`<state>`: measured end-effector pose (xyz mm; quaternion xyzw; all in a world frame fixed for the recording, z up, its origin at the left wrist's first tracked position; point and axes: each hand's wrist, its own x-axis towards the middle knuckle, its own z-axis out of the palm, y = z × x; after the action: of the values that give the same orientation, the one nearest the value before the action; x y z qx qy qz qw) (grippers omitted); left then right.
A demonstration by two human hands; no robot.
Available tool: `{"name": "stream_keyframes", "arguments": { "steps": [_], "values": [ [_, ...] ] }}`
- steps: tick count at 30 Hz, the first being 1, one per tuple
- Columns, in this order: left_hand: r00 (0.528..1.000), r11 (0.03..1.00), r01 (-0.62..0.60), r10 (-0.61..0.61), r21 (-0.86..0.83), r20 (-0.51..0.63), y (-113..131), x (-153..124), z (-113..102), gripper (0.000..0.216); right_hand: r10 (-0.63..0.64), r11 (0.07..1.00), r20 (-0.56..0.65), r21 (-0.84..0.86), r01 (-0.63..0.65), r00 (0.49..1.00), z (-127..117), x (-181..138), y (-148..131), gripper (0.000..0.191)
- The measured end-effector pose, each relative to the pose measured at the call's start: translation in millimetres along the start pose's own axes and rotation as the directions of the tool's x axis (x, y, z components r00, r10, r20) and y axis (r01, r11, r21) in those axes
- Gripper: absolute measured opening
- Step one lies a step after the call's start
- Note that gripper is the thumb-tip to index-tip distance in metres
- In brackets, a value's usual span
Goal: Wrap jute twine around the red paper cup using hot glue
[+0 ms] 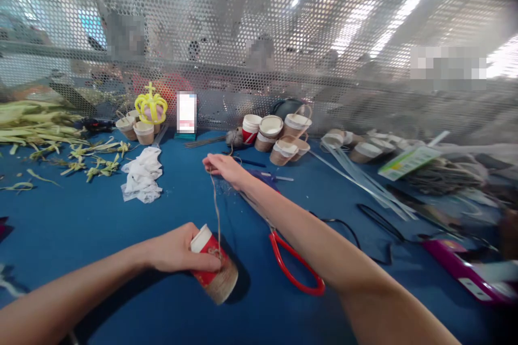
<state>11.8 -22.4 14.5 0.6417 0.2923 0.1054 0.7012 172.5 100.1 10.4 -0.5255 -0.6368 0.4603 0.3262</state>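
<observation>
My left hand (pixel 175 250) is closed around a red paper cup (pixel 213 265) lying tilted on the blue table (pixel 81 215); the cup's lower part is wrapped in brown twine. A thin twine strand (pixel 216 207) runs up from the cup to my right hand (pixel 225 167), which pinches its far end farther out over the table. Under my right forearm lie scissors with red handles (pixel 295 267).
Several twine-wrapped paper cups (pixel 279 137) stand by the perforated metal screen. A yellow crown (pixel 150 107) tops cups at the back left, near green leaf strips (pixel 44 129) and a white cloth (pixel 141 175). Clear sticks (pixel 356 178), cables and packaging crowd the right.
</observation>
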Motion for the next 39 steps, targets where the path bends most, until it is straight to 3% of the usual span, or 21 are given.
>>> {"name": "stream_keyframes", "arguments": {
  "steps": [5,8,13,16,19,24,27,30,33,39],
  "values": [
    [0.999,1.0,-0.018,0.018,-0.018,0.028,-1,0,-2,0.038,-0.054,0.973,-0.039,-0.225,0.043,0.998,-10,48,-14,0.03],
    [0.998,0.995,-0.029,0.023,-0.094,-0.065,-5,3,-5,0.039,-0.061,0.932,0.025,-0.356,0.066,0.998,-11,54,-22,0.029],
    [0.948,0.919,-0.041,-0.088,-0.392,-0.305,-13,12,-11,0.034,-0.171,0.844,0.042,-0.508,0.169,0.984,-15,16,-38,0.014],
    [0.919,0.868,-0.089,-0.118,-0.488,-0.377,-12,14,-12,0.032,-0.191,0.821,0.05,-0.54,0.187,0.98,-19,-28,-40,0.031],
    [0.899,0.849,-0.125,-0.122,-0.514,-0.421,-8,14,-12,0.031,-0.138,0.828,0.133,-0.528,0.188,0.981,-21,-72,-31,0.045],
    [0.902,0.872,-0.122,-0.102,-0.474,-0.42,-8,14,-8,0.03,-0.176,0.884,0.179,-0.404,0.235,0.968,-12,-113,-13,0.034],
    [0.915,0.925,-0.094,-0.066,-0.369,-0.398,-12,13,-5,0.03,-0.221,0.926,0.156,-0.277,0.258,0.963,-1,-116,-13,0.02],
    [0.927,0.954,-0.072,-0.044,-0.292,-0.373,-16,12,-3,0.031,-0.221,0.915,0.121,-0.317,0.249,0.968,7,-110,-19,0.009],
    [0.928,0.96,-0.063,-0.044,-0.273,-0.369,-15,12,-3,0.032,-0.193,0.915,0.132,-0.333,0.227,0.972,4,-105,-23,0.013],
    [0.93,0.949,-0.073,-0.046,-0.306,-0.364,-13,11,-5,0.03,-0.038,0.98,0.178,-0.187,0.072,0.983,-8,-105,-17,0.02]
  ]
}}
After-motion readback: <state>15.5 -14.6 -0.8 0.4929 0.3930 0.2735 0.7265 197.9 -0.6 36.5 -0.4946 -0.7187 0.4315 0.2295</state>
